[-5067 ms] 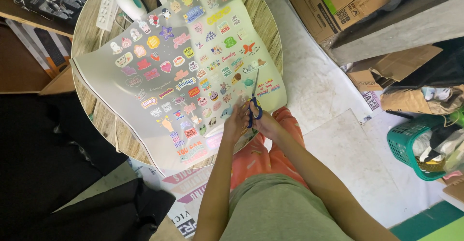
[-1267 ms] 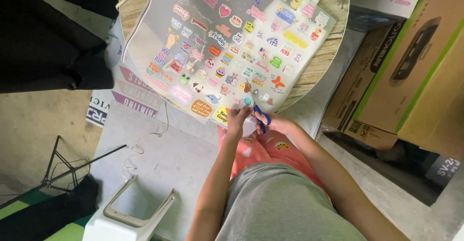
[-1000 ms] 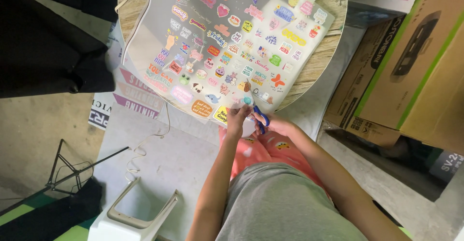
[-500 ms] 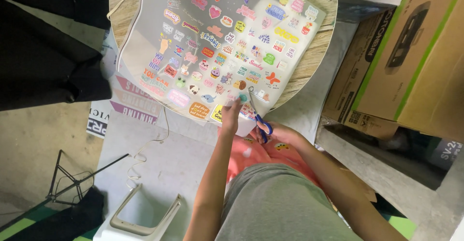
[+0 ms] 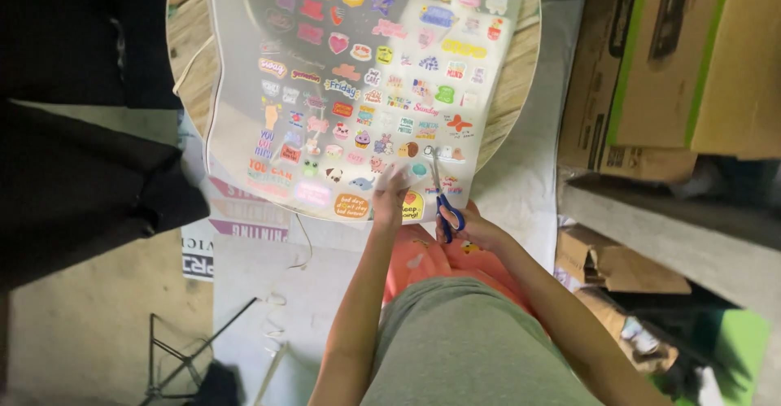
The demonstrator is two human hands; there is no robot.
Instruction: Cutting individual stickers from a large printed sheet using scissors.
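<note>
**Head view: scissors at the sticker sheet**

Sheet (image 5: 358, 89) lies on the round table (image 5: 189, 64). At the sheet's near edge, left hand (image 5: 393, 190) presses flat on it. Just beside, right hand (image 5: 468, 229) grips blue-handled scissors (image 5: 442, 198), blades on the sheet.

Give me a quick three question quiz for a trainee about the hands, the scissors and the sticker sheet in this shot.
1. True or false: the right hand holds blue-handled scissors.
2. What does the left hand rest on?
A. the cardboard box
B. the sticker sheet
C. the floor
3. Fill in: the sheet lies on a round ____ table.

Key: 1 true; 2 B; 3 wooden.
</note>
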